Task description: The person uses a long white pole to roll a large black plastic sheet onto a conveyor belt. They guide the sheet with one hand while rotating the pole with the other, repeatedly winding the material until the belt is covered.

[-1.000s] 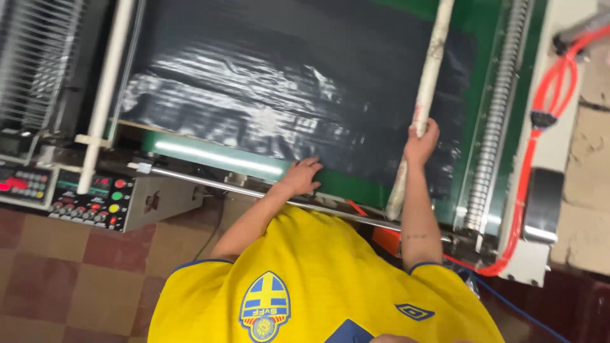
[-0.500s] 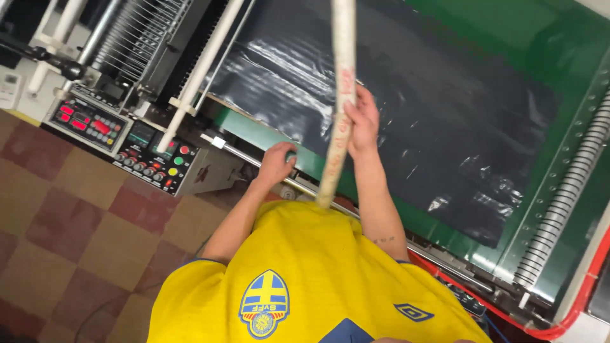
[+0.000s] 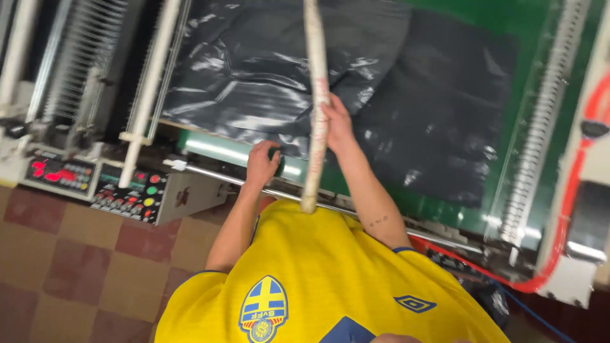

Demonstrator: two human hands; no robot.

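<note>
Two hands are up at the near edge of the machine. My right hand [image 3: 337, 124] is wrapped around a long pale tube [image 3: 316, 82], gripping it a little below its middle; the tube stands nearly upright in view, its lower end hanging just past the machine's edge above my yellow shirt [image 3: 318, 279], its top running out of frame. My left hand [image 3: 262, 164] rests with curled fingers on the green roller [image 3: 222, 151] at the front edge, touching the lip of the black plastic sheet [image 3: 267, 70]; I cannot tell whether it pinches the sheet or only presses on it.

That sheet lies wrinkled across the green surface [image 3: 540, 38], its right edge stopping well short of the ribbed rail [image 3: 540, 133], so a bare green strip stays open there. Left of my hands, a white bar [image 3: 149, 95] crosses the bed, and a control panel [image 3: 127, 194] with coloured buttons sits below the edge. A red hose [image 3: 569, 209] curves along the far right side. Checked floor [image 3: 70, 260] lies open to my left.
</note>
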